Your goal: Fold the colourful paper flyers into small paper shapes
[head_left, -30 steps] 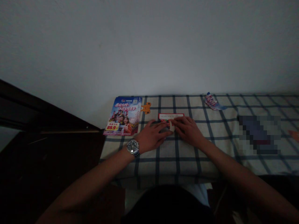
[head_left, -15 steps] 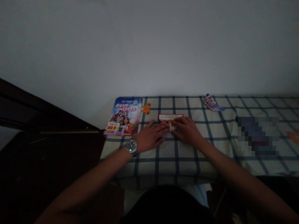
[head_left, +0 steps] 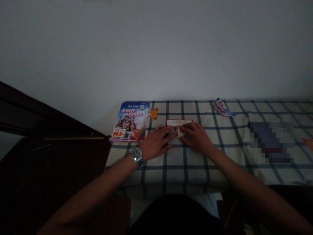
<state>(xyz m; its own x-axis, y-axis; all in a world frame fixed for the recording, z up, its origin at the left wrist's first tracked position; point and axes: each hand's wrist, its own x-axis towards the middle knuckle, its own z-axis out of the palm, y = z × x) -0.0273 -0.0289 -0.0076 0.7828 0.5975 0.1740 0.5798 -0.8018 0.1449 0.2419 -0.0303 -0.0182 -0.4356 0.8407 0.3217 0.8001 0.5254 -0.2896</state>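
My two hands meet on one red-bordered paper (head_left: 179, 121) on the checked cloth (head_left: 151, 178): the left hand (head_left: 156, 142), with one watch (head_left: 136, 155) at its wrist, lies open with fingers extended on it from eight o'clock, while the right hand (head_left: 197, 138) bends its fingers over it from four, pinching or only pressing, I cannot tell. Around the paper I count one flyer stack (head_left: 129, 120) at nine, its sheets uncountable, one orange bear figure (head_left: 153, 114) at ten and one crumpled scrap (head_left: 222, 108) at two.

Dim light leaves the wall (head_left: 158, 55) grey, the floor (head_left: 61, 179) nearly black and a small glint on the watch (head_left: 136, 154)
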